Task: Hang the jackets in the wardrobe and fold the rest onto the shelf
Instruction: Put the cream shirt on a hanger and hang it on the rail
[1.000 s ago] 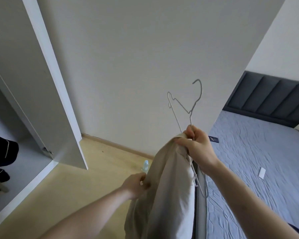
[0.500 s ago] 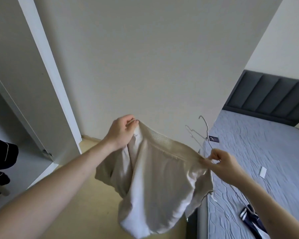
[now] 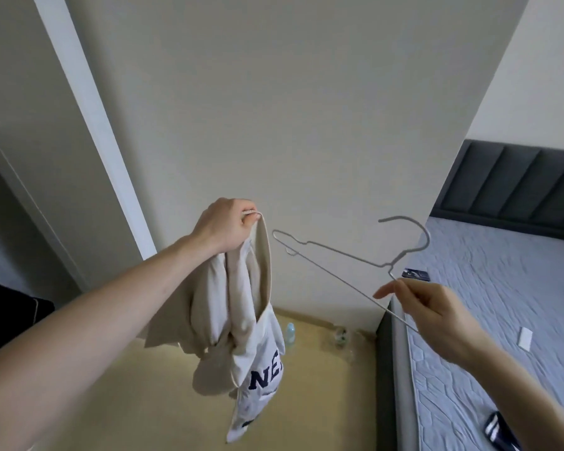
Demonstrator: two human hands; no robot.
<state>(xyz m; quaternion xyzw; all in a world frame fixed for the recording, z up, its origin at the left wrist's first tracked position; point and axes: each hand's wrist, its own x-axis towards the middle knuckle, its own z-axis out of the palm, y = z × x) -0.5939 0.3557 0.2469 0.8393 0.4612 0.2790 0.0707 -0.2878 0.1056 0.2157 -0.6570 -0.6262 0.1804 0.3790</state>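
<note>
Pinching its ribbed edge, my left hand [image 3: 227,227] holds the cream jacket [image 3: 241,307] up so it hangs straight down, navy lettering lowest, above the floor [image 3: 323,402]. My right hand [image 3: 437,310] grips the wire hanger [image 3: 345,255] beside the bed [image 3: 502,320]; its long bar slants up-left, hook uppermost, apart from the jacket.

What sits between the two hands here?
In the head view, the wire hanger spans from the right hand toward the cream jacket held by the left hand.
</note>
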